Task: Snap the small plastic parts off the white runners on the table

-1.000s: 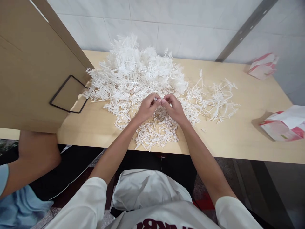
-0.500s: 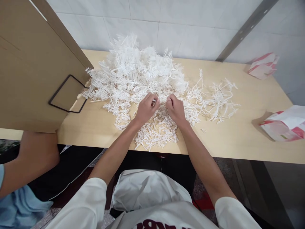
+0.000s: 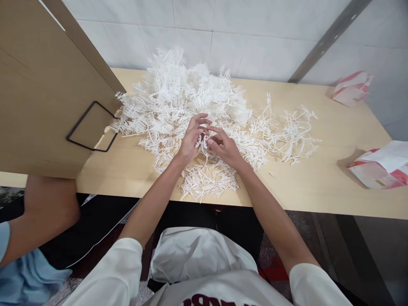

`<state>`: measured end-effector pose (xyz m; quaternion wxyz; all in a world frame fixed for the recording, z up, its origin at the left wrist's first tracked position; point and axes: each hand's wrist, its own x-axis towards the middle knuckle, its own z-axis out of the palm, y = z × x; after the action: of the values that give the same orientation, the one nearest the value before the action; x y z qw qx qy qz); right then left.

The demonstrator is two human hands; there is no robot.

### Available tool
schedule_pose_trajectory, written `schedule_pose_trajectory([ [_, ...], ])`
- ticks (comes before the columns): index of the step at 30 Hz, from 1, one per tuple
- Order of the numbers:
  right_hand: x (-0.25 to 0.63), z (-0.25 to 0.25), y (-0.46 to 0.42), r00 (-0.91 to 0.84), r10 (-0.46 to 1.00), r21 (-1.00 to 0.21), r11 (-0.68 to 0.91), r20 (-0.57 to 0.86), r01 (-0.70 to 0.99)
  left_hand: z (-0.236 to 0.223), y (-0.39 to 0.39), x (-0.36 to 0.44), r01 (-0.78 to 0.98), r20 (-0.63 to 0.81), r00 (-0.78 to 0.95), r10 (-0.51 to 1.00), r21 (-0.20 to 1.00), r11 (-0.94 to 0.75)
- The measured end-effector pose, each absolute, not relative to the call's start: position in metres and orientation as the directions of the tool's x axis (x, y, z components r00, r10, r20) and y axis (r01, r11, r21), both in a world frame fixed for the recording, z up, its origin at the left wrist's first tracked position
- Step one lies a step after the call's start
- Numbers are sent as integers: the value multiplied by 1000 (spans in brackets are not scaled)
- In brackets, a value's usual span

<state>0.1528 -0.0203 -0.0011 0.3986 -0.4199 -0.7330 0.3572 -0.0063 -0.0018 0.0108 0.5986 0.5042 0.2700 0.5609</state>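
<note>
A person in a white shirt (image 3: 204,250) with dark red lettering sits at a pale wooden table (image 3: 325,178), both bare hands meeting over a spread of white plastic pieces. A small white branched piece (image 3: 204,142) shows between the hands, in front of the main heap. The left hand (image 3: 190,142) is partly open, its fingers loosely curved around the far side of the piece; the right hand (image 3: 225,148) comes in from the other side, half curled, its forefinger reaching toward the left fingers and its thumb close to the piece. Fingers hide the contact — which hand bears the piece, and how firmly, cannot be told.

Beyond the hands, a bushy heap of white branched pieces (image 3: 191,91) rises near the tiled wall (image 3: 255,46). Short white sticks (image 3: 208,180) lie scattered toward the near edge, while bare-looking branched stems (image 3: 296,131) form a loose tangle to the right. Two red-and-white packets (image 3: 379,170) stand at the far right, one nearer the wall. At left, a large brown board (image 3: 47,93) stands beside a black wire frame (image 3: 84,123) — and below it shows a co-worker's bent arm (image 3: 51,208) with a light blue sleeve.
</note>
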Motion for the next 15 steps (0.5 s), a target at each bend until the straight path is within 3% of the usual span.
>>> schedule_pose_trajectory([
  [4,149,5,-26,-335,915,-935,298,223,191,14,-3,-6,-454,224,170,960,882,-125],
  [9,149,6,-27,-406,881,-908,355,244,224,12,2,-6,-402,236,101,966,898,-178],
  [12,149,4,-25,-407,865,-889,403,293,216,8,3,-8,-240,321,-2,947,919,-312],
  [15,151,3,-22,-290,886,-886,423,361,190,7,1,-13,24,471,-116,874,881,-472],
])
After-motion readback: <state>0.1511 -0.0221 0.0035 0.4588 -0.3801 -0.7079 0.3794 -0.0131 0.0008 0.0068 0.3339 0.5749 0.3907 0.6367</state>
